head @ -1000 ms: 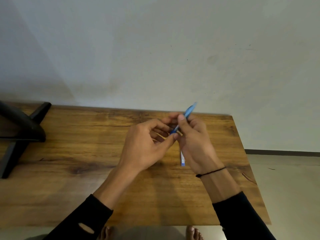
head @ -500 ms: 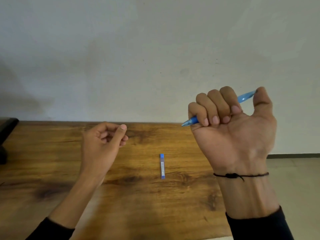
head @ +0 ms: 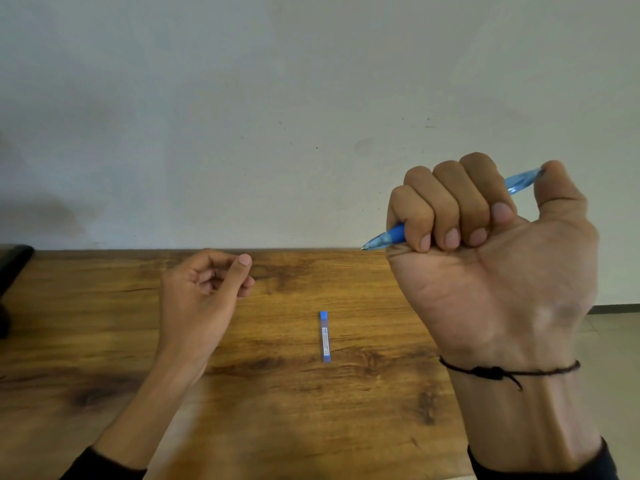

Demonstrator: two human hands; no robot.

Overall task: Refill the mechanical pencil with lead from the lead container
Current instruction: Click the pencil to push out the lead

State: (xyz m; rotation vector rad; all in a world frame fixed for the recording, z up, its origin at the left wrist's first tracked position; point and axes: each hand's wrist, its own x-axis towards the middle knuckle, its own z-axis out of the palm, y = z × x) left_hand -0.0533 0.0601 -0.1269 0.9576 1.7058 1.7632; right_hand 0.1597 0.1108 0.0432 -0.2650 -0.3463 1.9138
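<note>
My right hand (head: 491, 271) is raised close to the camera in a fist around the blue mechanical pencil (head: 389, 236). The pencil's tip points left and my thumb rests on its far end at the upper right. A slim lead container (head: 325, 336) with blue ends lies flat on the wooden table (head: 294, 410) between my hands, touched by neither. My left hand (head: 204, 296) hovers over the table's left middle, fingers loosely curled toward the thumb, nothing visible in it.
A black object (head: 10, 271) stands at the table's far left edge. A pale wall rises right behind the table. Tiled floor (head: 613, 358) shows past the table's right edge.
One second ago both hands held the pencil together over the container. They have since parted: the right rose toward the camera with the pencil, the left moved left. Little differs from half a second ago.
</note>
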